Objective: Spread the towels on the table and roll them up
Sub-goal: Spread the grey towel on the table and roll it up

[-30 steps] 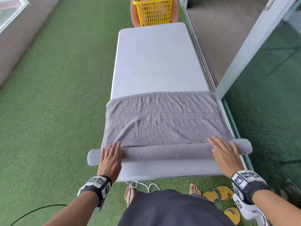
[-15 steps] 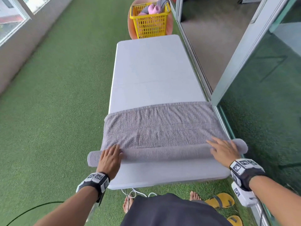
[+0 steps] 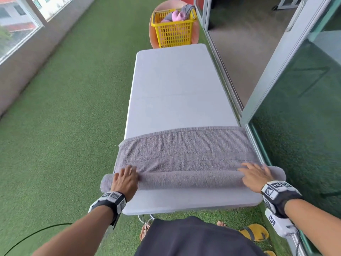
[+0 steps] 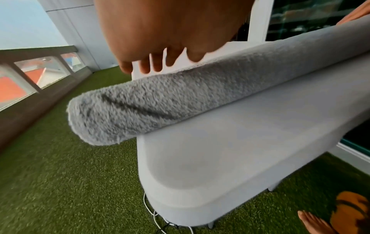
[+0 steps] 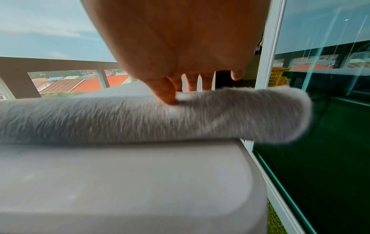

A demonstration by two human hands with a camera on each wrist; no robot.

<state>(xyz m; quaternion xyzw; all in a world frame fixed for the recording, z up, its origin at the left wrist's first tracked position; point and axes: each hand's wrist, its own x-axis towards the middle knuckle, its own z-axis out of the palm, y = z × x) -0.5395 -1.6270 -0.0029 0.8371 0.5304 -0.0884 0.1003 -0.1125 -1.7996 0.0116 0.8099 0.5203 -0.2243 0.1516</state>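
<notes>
A grey towel (image 3: 186, 150) lies across the near end of the white table (image 3: 175, 89), its near part wound into a roll (image 3: 190, 180) whose ends overhang both table sides. My left hand (image 3: 125, 179) rests flat on the roll near its left end, fingers straight. My right hand (image 3: 255, 175) presses the roll near its right end, fingers spread. The left wrist view shows the roll's end (image 4: 104, 114) under my left hand (image 4: 166, 58). In the right wrist view my right hand (image 5: 190, 82) touches the top of the roll (image 5: 140, 118).
A yellow basket (image 3: 173, 32) holding pink and grey towels stands beyond the table's far end. A glass door frame (image 3: 276, 71) runs close along the table's right side. Green turf lies to the left. Yellow sandals (image 3: 256, 231) and a white cable (image 3: 145, 218) are by my feet.
Both hands have pushed the roll forward along the table, so the roll is thicker and the flat stretch of towel shorter. The head view has tilted up, showing more of the basket.
</notes>
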